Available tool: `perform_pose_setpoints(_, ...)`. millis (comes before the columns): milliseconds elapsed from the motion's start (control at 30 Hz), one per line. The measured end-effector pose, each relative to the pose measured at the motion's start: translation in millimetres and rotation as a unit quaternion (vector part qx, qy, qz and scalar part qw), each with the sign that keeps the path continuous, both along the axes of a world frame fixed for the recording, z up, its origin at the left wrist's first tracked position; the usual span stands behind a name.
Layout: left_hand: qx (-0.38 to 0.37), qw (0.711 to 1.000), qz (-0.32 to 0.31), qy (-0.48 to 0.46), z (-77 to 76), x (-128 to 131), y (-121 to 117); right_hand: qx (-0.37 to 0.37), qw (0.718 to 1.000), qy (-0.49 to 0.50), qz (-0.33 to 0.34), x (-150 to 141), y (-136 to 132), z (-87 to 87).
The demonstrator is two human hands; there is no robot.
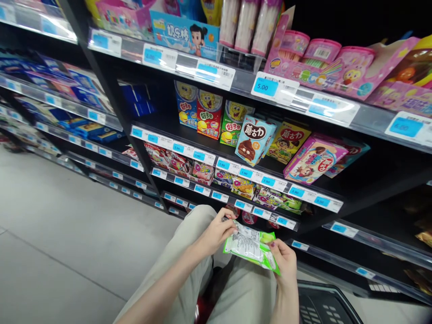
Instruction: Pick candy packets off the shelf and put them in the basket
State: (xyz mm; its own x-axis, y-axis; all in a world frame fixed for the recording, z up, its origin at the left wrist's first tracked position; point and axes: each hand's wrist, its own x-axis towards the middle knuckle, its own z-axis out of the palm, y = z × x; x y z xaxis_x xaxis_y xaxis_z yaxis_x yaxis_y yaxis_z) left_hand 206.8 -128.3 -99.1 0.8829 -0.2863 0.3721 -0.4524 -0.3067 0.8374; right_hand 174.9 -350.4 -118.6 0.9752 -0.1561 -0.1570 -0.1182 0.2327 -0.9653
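Note:
Between my two hands is a green candy packet point(248, 245), held over my knees with its printed back facing up. The fingers of my left hand point(221, 231) pinch its left end near the upper corner. At the packet's right end, my right hand point(282, 258) grips the edge with thumb and fingers. Just beyond the packet, a low shelf holds boxes of similar small candy packets point(245, 186), several with green or yellow wrappers.
Above stands a shelf with SpongeBob snack boxes point(209, 112), a light blue box point(253, 139) and a tilted purple box point(315, 159). A black basket point(326, 303) sits on the floor at my right. Grey tiled floor point(67, 225) stretches to the left.

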Motion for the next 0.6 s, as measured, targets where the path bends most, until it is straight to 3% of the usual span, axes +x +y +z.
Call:
perform_pose_setpoints(100,-0.15,0.979,0.05,0.131,-7.7,-1,-13,0.021,0.998,-0.004,-0.066,4,5,-3.8)
perform_pose_setpoints(167,-0.27,0.929,0.062,0.246,-11.4,-2,-19,0.033,0.995,-0.004,-0.099,7,8,-7.7)
perform_pose_setpoints(267,-0.391,0.839,0.02,0.379,-10.5,-3,-22,0.033,0.994,-0.003,-0.107,10,12,-12.2)
perform_pose_setpoints(367,-0.428,0.794,-0.033,0.431,-6.0,-3,-18,0.019,0.994,-0.01,-0.105,11,15,-13.8)
perform_pose_setpoints(467,-0.422,0.802,-0.033,0.422,-5.8,-1,-15,0.008,0.995,-0.011,-0.101,11,17,-12.5)
perform_pose_setpoints(600,-0.357,0.86,0.008,0.365,-11.2,2,-13,-0.008,0.997,-0.017,-0.081,8,18,-8.3)
